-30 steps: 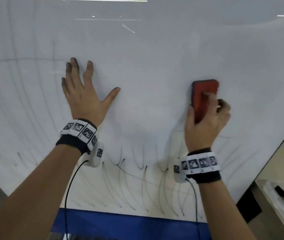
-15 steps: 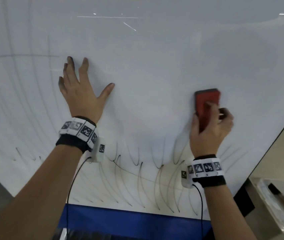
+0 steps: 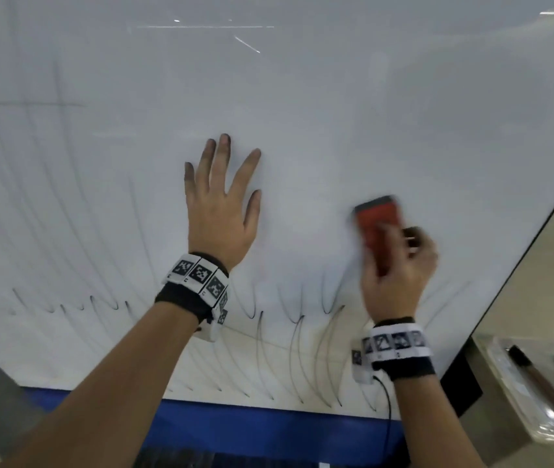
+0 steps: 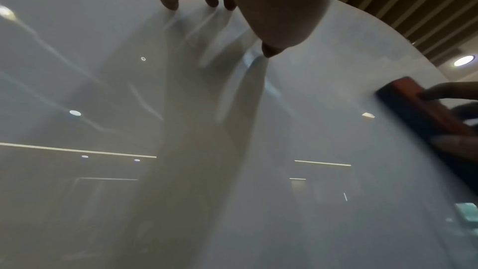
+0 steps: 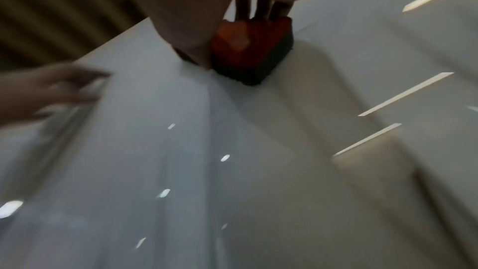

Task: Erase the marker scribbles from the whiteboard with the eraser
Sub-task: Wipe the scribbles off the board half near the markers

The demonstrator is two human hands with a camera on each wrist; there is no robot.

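Observation:
A large whiteboard (image 3: 336, 113) fills the head view. Curved black marker scribbles (image 3: 296, 349) run along its lower part, with fainter streaks at the left. My right hand (image 3: 399, 275) grips a red eraser (image 3: 377, 228) with a dark felt face and presses it flat on the board at centre right. The right wrist view shows that eraser (image 5: 248, 48) against the board under my fingers. My left hand (image 3: 221, 204) lies flat on the board with fingers spread and ink-smudged tips. From the left wrist view the eraser (image 4: 424, 109) appears at the right edge.
A blue strip (image 3: 269, 430) runs under the board's bottom edge. The board's dark right edge (image 3: 522, 258) slants down. Beyond it, a clear tray (image 3: 532, 376) holds two dark-tipped markers or brushes.
The eraser and my right hand have slid down the board toward the scribbles. My left hand, still flat on the board, now sits closer to the right hand, its thumb drawn in.

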